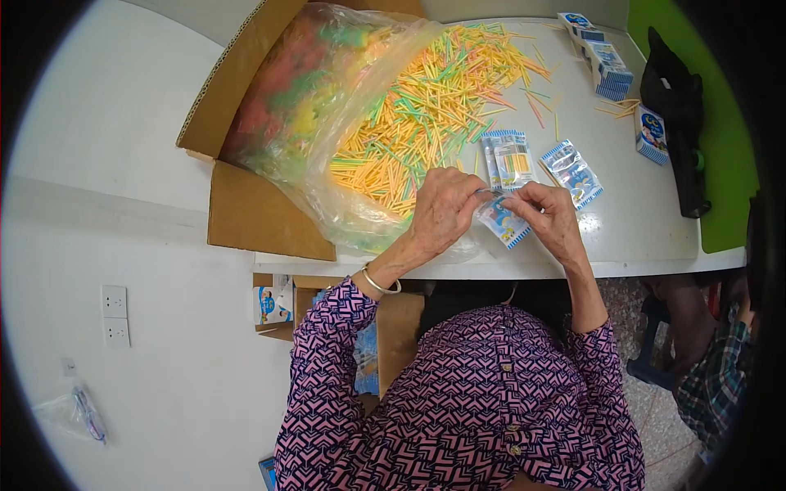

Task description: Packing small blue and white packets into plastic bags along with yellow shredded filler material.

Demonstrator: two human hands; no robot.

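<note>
Both my hands are closed on the upper edge of a small blue and white plastic packet point(503, 221), held over the table's front part. My left hand point(443, 209) pinches its left corner, and my right hand point(550, 217) pinches the right one. Whether anything is inside this packet, I cannot tell. Just beyond my hands lie filled packets point(514, 161) with yellow sticks showing through a window. Another blue and white packet point(574, 173) lies right of them. A large heap of thin yellow, green and pink sticks point(409, 123) spreads beyond my left hand.
A cardboard box point(270, 214) on its side holds a clear plastic bag point(315, 106) of sticks. Stacked packets point(610, 69) and a small stack point(652, 133) stand at right, beside a black object point(675, 106) and green panel point(729, 123). Another person's checked sleeve point(720, 376) shows lower right.
</note>
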